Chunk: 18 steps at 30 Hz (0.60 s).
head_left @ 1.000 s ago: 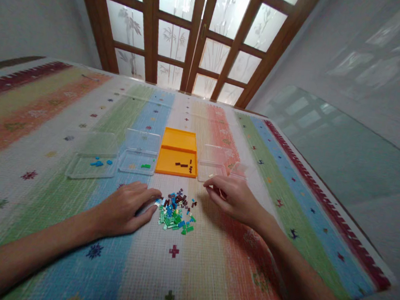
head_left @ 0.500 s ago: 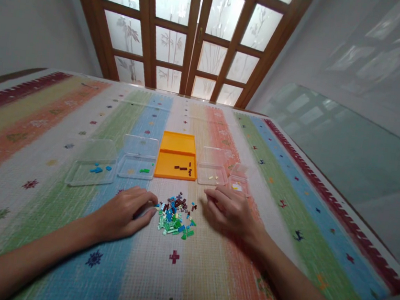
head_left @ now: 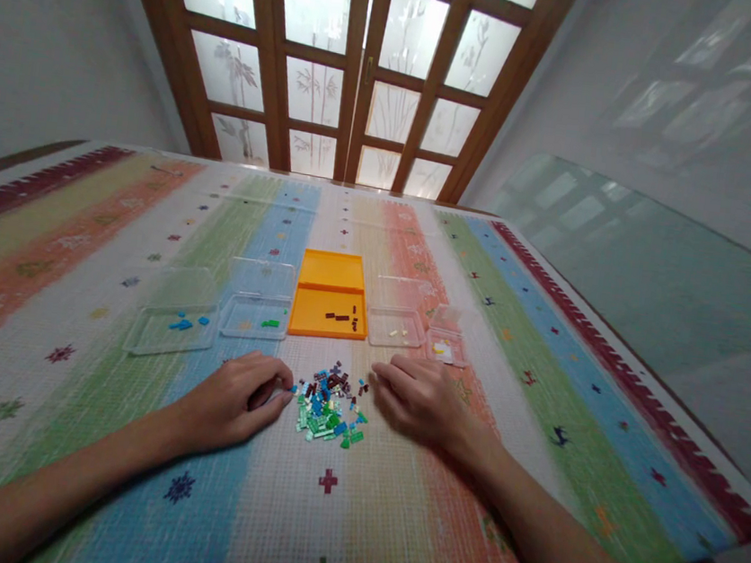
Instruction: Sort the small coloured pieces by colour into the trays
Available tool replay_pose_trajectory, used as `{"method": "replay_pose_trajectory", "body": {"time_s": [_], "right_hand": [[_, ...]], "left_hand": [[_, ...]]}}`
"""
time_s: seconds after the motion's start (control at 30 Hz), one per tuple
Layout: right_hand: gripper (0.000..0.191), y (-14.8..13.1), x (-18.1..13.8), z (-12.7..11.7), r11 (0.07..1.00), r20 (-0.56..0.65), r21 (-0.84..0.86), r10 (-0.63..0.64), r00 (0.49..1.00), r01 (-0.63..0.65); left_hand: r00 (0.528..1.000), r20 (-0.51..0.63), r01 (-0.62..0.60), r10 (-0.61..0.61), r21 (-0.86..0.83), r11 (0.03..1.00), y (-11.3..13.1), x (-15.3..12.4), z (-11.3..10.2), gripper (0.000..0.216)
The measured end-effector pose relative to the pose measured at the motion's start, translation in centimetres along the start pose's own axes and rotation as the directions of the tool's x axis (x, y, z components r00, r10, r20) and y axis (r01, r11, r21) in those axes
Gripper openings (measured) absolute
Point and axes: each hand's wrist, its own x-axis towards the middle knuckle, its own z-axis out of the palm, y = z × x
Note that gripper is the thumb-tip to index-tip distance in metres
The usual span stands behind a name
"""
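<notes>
A small heap of tiny bricks (head_left: 329,405), green, blue, dark red and white, lies on the striped mat between my hands. My left hand (head_left: 234,401) rests palm down just left of the heap, fingers curled, fingertips touching its edge. My right hand (head_left: 414,400) lies just right of the heap, fingers stretched toward it and held close together; nothing shows in it. Behind the heap stands a row of open boxes: an orange box (head_left: 330,299) with dark red bricks, a clear box (head_left: 256,315) with a green brick, a clear box (head_left: 171,326) with blue bricks.
Two more clear boxes sit right of the orange one: one (head_left: 397,326) with pale bricks, a smaller one (head_left: 447,347) with yellow and white bricks. The mat's right edge (head_left: 617,363) borders a glass surface. Wooden glazed doors (head_left: 346,61) stand behind.
My right hand has drawn back from the small clear boxes and come down beside the heap. My left hand has hardly moved. The camera has tilted slightly.
</notes>
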Motion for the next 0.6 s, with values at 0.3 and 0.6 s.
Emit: {"method": "replay_pose_trajectory", "body": {"time_s": [0.3, 0.6], "right_hand": [[0.027, -0.7, -0.1, 0.1, 0.998, 0.05, 0.054, -0.037, 0.998, 0.034], [0.025, -0.4, -0.1, 0.2, 0.998, 0.079, 0.048, -0.054, 0.995, 0.05]], "left_hand": [[0.998, -0.03, 0.059, -0.058, 0.012, 0.998, -2.3, -0.4, -4.2, 0.018], [0.975, -0.031, 0.224, -0.222, 0.198, 0.954, -8.2, -2.0, -10.9, 0.032]]}}
